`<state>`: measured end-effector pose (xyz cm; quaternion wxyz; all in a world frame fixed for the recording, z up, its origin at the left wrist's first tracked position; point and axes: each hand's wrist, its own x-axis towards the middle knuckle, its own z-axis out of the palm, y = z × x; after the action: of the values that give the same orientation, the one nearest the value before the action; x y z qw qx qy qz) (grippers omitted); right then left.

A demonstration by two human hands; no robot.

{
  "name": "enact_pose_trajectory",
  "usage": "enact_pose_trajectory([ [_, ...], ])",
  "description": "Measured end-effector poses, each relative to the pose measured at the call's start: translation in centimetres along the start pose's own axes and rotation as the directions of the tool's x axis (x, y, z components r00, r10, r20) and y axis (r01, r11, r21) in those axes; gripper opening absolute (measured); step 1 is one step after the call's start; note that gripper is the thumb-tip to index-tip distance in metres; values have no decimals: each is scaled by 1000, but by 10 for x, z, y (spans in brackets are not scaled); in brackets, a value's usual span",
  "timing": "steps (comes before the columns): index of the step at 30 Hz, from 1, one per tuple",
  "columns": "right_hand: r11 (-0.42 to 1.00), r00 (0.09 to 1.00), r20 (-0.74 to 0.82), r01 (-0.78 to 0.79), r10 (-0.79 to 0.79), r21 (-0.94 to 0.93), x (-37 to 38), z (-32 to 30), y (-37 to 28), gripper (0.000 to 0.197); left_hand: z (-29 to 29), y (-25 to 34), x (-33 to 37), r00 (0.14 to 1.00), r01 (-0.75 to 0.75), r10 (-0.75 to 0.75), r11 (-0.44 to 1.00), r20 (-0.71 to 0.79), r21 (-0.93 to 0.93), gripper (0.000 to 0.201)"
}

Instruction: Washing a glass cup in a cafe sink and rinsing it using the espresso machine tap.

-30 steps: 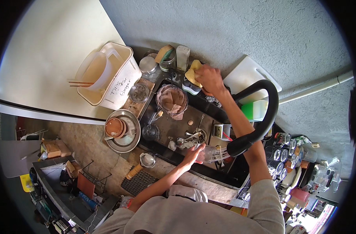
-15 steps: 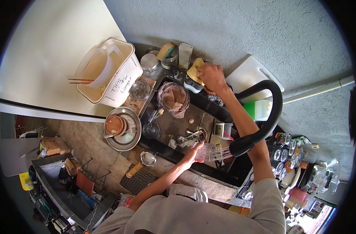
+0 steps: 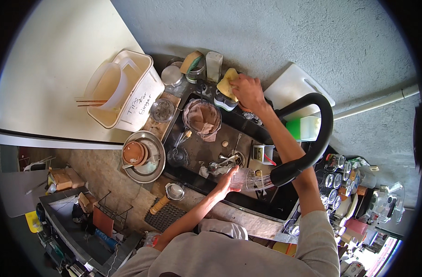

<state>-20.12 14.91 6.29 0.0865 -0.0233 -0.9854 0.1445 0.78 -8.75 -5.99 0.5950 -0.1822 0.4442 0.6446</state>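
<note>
My left hand [image 3: 227, 183] grips a clear ribbed glass [image 3: 243, 179] from its base, tipped sideways over the sink with its mouth toward the black faucet [image 3: 289, 171]. Streams of water run from the spout to the glass. Across the sink, at its back edge, my right hand [image 3: 249, 91] is closed on a yellow sponge [image 3: 225, 85]. The sponge rests on or just over a dark and white container [image 3: 225, 102]; the hidden contact leaves this unclear. My right forearm passes behind the spout.
In the dark sink [image 3: 208, 150] lie spoons near the drain and a cloth-lined bowl [image 3: 201, 119]. On the left stand a metal tray [image 3: 161, 159] with clay dishes and a white tub [image 3: 141, 107]. A green-filled container [image 3: 304, 129] and glasses [image 3: 331, 180] stand right.
The view has shifted slightly. Both hands keep nearly the same places and grips, and water keeps running at the glass.
</note>
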Motion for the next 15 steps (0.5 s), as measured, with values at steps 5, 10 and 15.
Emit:
enact_pose_trajectory([
  [5,985,991,131,-16,39,-172,9,3,-6,25,-1,-1,-4,1000,-18,18,999,-5,-41,58],
  [10,999,988,-153,-17,12,-31,8,7,9,24,8,7,-4,999,-32,34,996,19,-86,59],
  [15,692,898,-274,-45,344,721,-42,-32,-12,18,5,14,-8,992,-126,124,984,-24,-125,64],
])
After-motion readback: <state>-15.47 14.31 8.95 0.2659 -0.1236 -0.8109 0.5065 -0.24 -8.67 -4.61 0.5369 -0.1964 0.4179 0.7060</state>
